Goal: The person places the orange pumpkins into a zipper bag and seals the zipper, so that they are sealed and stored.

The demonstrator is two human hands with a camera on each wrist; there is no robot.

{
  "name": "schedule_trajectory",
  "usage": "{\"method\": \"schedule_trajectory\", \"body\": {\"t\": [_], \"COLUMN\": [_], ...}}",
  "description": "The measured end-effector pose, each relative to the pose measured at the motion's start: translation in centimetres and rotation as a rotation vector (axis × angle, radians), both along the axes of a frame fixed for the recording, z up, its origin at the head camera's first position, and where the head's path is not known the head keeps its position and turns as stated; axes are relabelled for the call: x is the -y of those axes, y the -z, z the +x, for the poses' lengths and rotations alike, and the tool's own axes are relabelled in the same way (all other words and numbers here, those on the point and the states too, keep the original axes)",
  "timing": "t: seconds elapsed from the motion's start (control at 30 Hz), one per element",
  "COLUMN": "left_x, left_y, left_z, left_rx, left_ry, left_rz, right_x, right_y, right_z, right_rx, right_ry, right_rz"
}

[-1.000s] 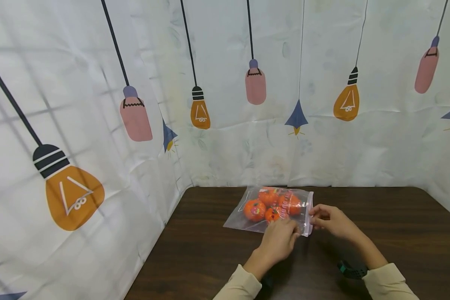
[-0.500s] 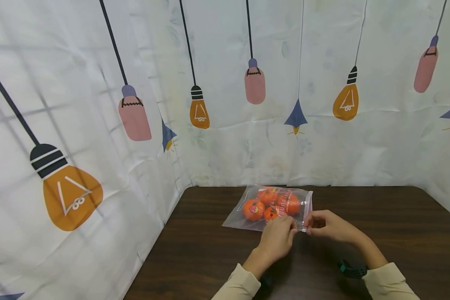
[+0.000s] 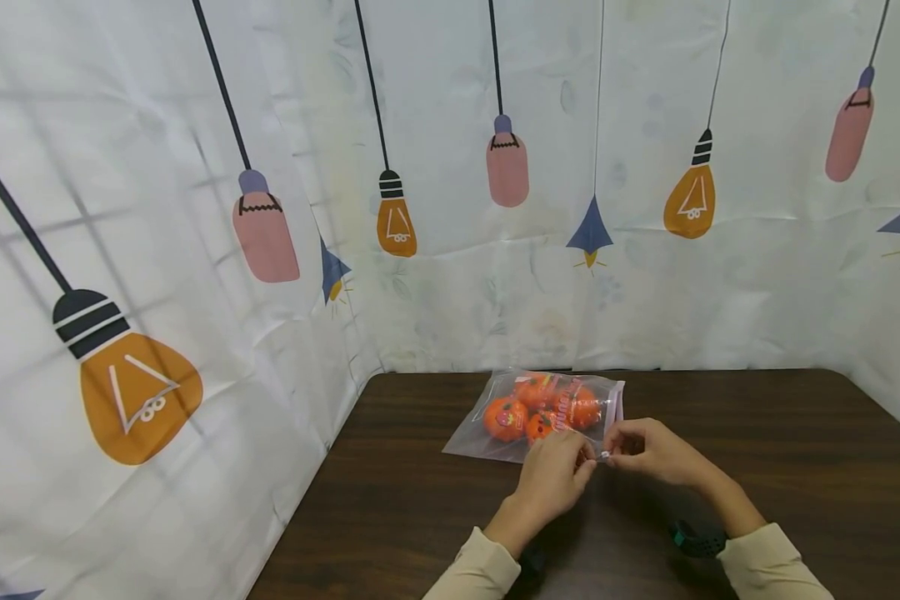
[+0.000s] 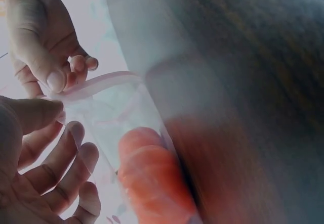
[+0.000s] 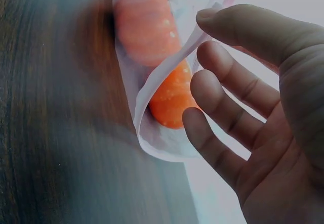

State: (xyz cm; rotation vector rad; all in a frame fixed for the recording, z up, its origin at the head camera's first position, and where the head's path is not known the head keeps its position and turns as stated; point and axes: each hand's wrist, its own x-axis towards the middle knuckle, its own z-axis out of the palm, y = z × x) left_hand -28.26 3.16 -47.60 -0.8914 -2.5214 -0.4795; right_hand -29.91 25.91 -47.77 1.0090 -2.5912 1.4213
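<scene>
A clear plastic zip bag [image 3: 471,435] lies on the table, its mouth facing right. Inside sit several round orange-red fruits [image 3: 506,419], seen through printed film. My left hand [image 3: 549,477] pinches the bag's near edge by the mouth corner, thumb against forefinger. Just to its right, my right hand [image 3: 662,451] pinches the mouth's pale rim between thumb and forefinger; its other fingers are loosely bent in the right wrist view. There the bag's rim [image 5: 152,85] bows into a gaping loop in front of the fruits. A small white bit shows between both hands.
The dark wooden table [image 3: 390,517] ends at a white curtain [image 3: 450,317] printed with hanging lamps, behind and to the left. A dark band [image 3: 696,540] is on the right wrist.
My right hand has slid along the bag's mouth toward me, to the near corner beside my left hand. The left hand and the fruits have stayed almost in place.
</scene>
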Motion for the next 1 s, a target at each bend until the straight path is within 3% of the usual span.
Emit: {"method": "schedule_trajectory", "body": {"t": [0.27,0.7,1.0], "left_x": [-0.01,-0.15,0.01], "left_y": [-0.02,0.04,-0.05], "left_z": [0.01,0.12,0.08], "left_rx": [-0.046,-0.122,-0.165], "left_ry": [-0.021,-0.061,-0.049], "left_rz": [-0.001,0.005,0.018], "right_x": [0.45,0.79,0.99], "right_y": [0.29,0.85,0.79], "right_z": [-0.11,-0.37,-0.39], "right_rx": [-0.009,-0.045,-0.101], "right_ry": [-0.023,0.011,0.029], "right_rz": [-0.013,-0.005,0.002]}}
